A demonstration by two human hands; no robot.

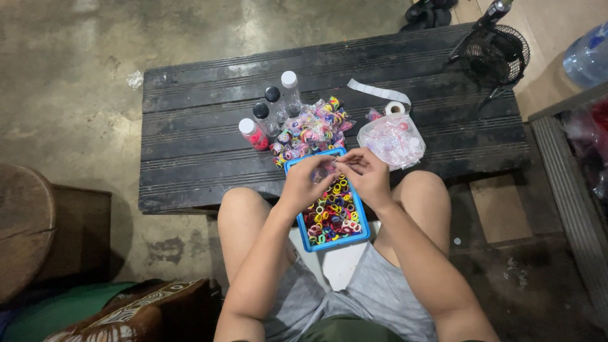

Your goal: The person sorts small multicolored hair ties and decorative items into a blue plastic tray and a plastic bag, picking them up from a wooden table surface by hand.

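Observation:
A blue tray (363, 223) full of small colourful hair ties rests between my knees, against the black table's near edge. My left hand (304, 183) and my right hand (367, 173) meet just above the tray's far end, fingertips pinched together on a small clear plastic bag (327, 171). What is inside the bag is too small to tell. Just beyond my hands lies a pile of filled clear packets (310, 130) with colourful ties in them.
Several clear bottles (272, 113) stand in a row left of the pile. A clear bag of pink items (391, 143), a tape roll (394, 108) with a white strip, a small black fan (496, 53) and a water jug (588, 57) lie to the right. The table (190, 139) sits low.

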